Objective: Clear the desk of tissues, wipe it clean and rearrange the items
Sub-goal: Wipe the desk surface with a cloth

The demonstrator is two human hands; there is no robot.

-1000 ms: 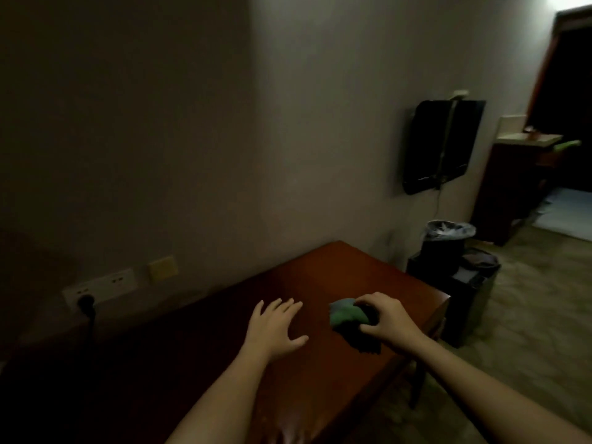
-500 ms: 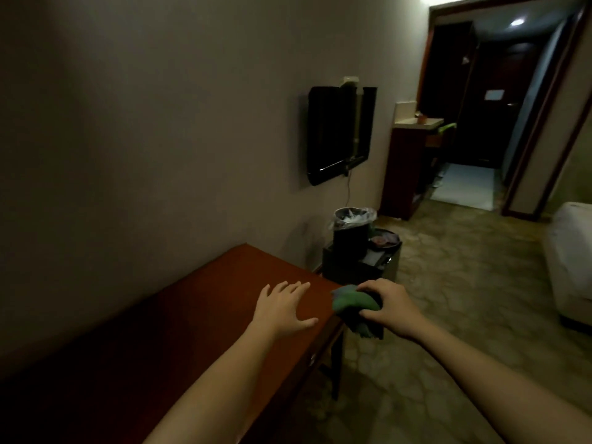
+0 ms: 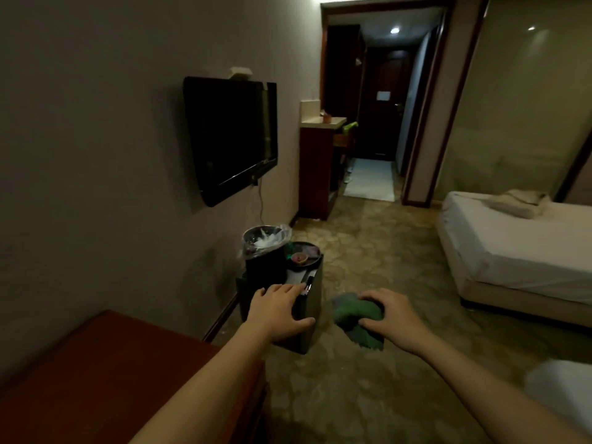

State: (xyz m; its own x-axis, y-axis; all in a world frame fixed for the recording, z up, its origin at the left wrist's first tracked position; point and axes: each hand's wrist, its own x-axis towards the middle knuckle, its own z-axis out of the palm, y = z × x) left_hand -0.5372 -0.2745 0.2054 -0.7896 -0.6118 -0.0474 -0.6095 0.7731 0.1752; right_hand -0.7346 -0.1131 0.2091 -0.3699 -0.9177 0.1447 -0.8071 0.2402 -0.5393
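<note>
Head view: swinging away from desk [image 3: 96,363], wiping seemingly ending; gripping cloth [image 3: 354,310] in curled right hand [image 3: 395,318], reaching left hand [image 3: 278,310], fingers together, toward stand [image 3: 312,299].

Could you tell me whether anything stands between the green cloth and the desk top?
Only the left hand and its forearm, stretched past the corner of the desk; the right hand holds the green cloth over the floor beyond them.

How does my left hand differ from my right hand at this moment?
The left hand is flat, fingers spread, holding nothing; the right hand curls round a green cloth. The left hand shows against a dark box; the right hand is over the floor. Both are palm down, stretched forward.
</note>
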